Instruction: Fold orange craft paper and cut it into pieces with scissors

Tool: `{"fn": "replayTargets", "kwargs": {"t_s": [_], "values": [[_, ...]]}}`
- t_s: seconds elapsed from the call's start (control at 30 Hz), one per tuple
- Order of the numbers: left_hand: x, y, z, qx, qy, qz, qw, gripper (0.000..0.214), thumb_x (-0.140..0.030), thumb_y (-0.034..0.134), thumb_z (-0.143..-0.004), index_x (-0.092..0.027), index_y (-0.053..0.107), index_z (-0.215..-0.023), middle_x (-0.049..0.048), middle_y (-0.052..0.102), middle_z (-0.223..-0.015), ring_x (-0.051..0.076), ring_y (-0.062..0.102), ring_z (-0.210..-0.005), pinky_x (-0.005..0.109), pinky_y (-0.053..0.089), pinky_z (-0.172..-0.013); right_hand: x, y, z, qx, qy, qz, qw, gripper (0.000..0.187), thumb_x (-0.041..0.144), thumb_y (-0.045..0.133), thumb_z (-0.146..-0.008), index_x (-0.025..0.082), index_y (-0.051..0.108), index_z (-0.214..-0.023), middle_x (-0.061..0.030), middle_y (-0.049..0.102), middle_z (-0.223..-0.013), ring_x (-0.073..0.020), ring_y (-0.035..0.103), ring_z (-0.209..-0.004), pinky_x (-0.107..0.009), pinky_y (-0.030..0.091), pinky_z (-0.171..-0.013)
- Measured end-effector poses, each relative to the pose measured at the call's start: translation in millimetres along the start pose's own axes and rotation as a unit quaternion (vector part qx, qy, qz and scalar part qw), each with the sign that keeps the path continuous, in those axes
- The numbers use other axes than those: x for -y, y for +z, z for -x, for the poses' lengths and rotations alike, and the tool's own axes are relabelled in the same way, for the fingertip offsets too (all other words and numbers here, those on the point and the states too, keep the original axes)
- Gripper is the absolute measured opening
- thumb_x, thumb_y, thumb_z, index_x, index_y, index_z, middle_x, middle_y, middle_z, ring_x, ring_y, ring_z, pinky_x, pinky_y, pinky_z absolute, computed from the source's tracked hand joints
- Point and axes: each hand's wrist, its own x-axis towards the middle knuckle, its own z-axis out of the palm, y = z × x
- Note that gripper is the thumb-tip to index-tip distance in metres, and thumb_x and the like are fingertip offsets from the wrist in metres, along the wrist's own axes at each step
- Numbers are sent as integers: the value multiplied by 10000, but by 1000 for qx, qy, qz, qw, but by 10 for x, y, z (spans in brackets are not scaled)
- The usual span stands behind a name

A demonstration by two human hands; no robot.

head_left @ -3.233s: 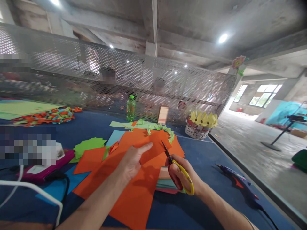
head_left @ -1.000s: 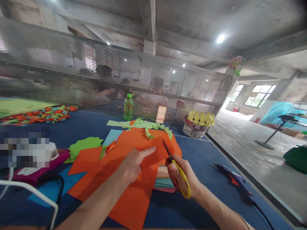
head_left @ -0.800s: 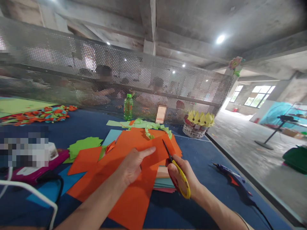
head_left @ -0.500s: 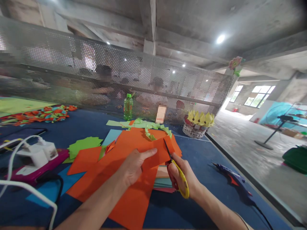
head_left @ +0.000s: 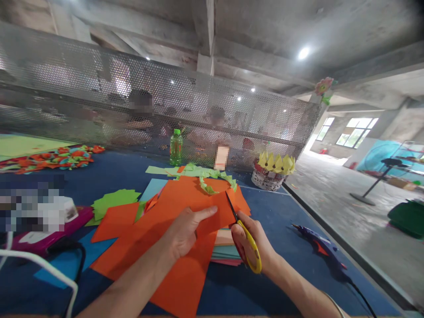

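My left hand (head_left: 188, 227) pinches a piece of orange paper (head_left: 215, 216), thumb on top and the other fingers hidden underneath. Gripped in my right hand (head_left: 253, 240) is a pair of scissors (head_left: 249, 247) with yellow and red handles. Their dark blade lies across the right end of the orange piece, which my right fingertips seem to touch. Beneath both hands spread larger orange sheets (head_left: 185, 282). A stack of coloured paper (head_left: 227, 249) shows under the right hand, and a folded green paper strip (head_left: 208, 187) curls just beyond.
A glue gun (head_left: 319, 245) lies at right, its cord trailing forward. Behind stand a green bottle (head_left: 176, 148) and a basket (head_left: 270, 179) with yellow paper points. At left are a magenta power strip (head_left: 79, 221), cables, and paper scraps (head_left: 62, 159). A perforated metal screen (head_left: 185, 97) borders the back.
Both hands, the scissors and the orange piece stay nearly in place. The whole view has shifted slightly; otherwise the table looks the same.
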Motion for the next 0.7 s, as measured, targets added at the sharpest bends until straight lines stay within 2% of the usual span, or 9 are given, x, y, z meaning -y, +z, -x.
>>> {"fn": "replayTargets", "kwargs": {"t_s": [0.43,0.7], "values": [[-22,66,48,-4,1,-13,1000,434,-323,900,-664,-98,786,-1018,160,788,-1049,352,730,-1020,430,545,-956,-8,-28,2,19,-3,6,1000,418,626,479,-965,230,468,-832,85,456,-478,-85,392,-395,-211,294,-405],[6,46,39,-14,12,-30,999,393,-333,906,-653,-110,796,-957,146,791,-1051,357,715,-1055,418,533,-957,0,-7,6,-6,6,15,1000,485,685,445,-949,240,437,-757,85,417,-461,-84,343,-391,-223,259,-400]]}}
